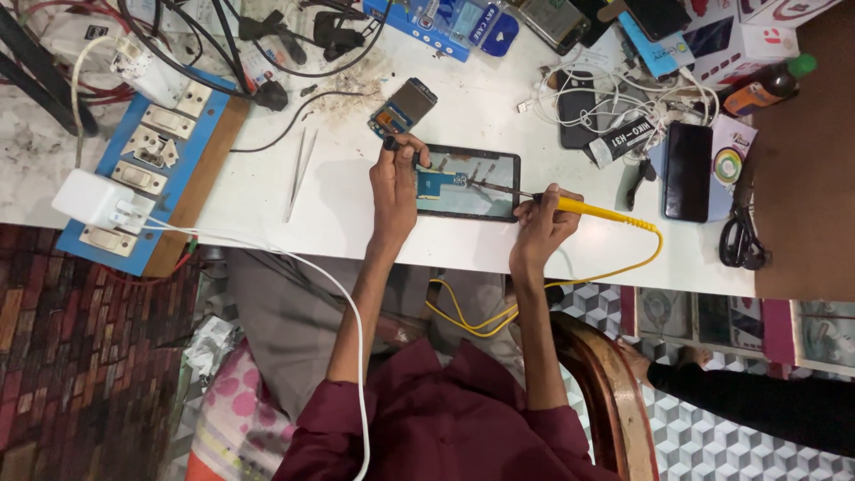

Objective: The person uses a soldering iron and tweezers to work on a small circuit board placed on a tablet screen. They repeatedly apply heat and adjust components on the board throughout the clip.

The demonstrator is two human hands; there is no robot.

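An opened phone [469, 182] lies on the white worktable [338, 214], its blue circuit board [436, 181] showing at the left end. My left hand [394, 183] rests on the phone's left edge and pinches a small dark tool [392, 142] near the board. My right hand [541, 223] grips a yellow-handled soldering iron [592, 210], its thin tip reaching left over the phone's inside. A yellow cord [614, 267] loops from the handle down below the table edge.
Metal tweezers [299, 171] lie left of the phone. A blue switch and socket board [151, 151] with a white charger [93, 201] fills the left. Another small phone [405, 105] lies behind, a dark phone [688, 169] and tangled cables [597, 107] at right, boxes behind.
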